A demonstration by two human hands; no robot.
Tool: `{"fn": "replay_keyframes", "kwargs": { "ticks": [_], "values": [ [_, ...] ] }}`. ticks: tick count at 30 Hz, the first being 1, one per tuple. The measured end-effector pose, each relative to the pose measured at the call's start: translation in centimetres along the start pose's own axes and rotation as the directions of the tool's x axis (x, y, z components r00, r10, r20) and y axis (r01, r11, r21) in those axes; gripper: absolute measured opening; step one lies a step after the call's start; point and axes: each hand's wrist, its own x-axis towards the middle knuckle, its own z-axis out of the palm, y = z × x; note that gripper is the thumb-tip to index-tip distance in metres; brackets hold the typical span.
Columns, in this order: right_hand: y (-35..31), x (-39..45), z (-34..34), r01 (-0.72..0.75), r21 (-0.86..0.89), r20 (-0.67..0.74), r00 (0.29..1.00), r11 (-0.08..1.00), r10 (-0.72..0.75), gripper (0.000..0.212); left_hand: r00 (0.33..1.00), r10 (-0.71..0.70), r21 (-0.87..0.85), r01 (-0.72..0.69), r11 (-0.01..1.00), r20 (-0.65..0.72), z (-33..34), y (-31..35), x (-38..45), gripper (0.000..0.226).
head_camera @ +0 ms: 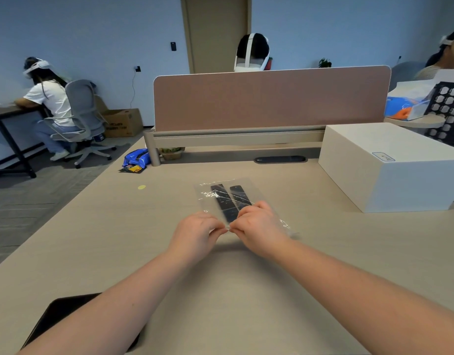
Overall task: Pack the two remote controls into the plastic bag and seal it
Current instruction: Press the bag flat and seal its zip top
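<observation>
Both black remote controls (pixel 229 201) lie side by side inside the clear plastic bag (pixel 222 194), which rests flat on the beige desk (pixel 246 290) well short of the white box (pixel 389 165). The left hand (pixel 195 233) and right hand (pixel 259 226) meet at the bag's near edge, each pinching the film between thumb and fingertips. Sealing looks to be the step in hand: it should go best by pressing the strip together firmly, then sliding the pinches outward to both corners while the bag stays flat.
</observation>
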Motion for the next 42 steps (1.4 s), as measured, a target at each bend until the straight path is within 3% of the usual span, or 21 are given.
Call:
{"fn": "replay_keyframes", "kwargs": {
  "ticks": [3,11,15,25,35,42],
  "values": [
    [0.0,-0.1,0.2,0.022,-0.017,0.016,1.0,1.0,-0.022,0.013,0.999,0.03,0.005,-0.03,1.0,-0.018,0.0,-0.1,0.0,0.035],
    [0.2,-0.1,0.4,0.026,-0.049,0.028,0.999,0.998,-0.024,0.034,0.995,0.101,0.043,-0.1,0.994,-0.025,0.3,-0.7,-0.4,0.035],
    [0.2,0.0,0.2,0.037,-0.046,0.058,0.998,0.998,-0.035,0.02,0.993,0.11,0.033,-0.109,0.994,-0.04,0.3,-0.8,-0.5,0.034],
    [0.0,-0.2,0.6,0.052,0.041,0.043,0.998,0.998,-0.054,0.012,0.994,0.072,0.046,-0.069,0.997,-0.078,-0.1,-0.4,-0.3,0.031],
    [0.5,-0.5,0.6,0.171,-0.149,0.056,0.985,0.974,-0.165,0.023,0.991,0.13,0.069,-0.13,0.989,0.007,0.1,-0.6,-0.1,0.03],
    [4.3,-3.0,-0.2,0.163,-0.233,0.117,0.983,0.959,-0.139,0.029,0.993,0.117,0.098,-0.116,0.988,-0.001,-0.6,-1.2,-1.0,0.032]
  ]
}}
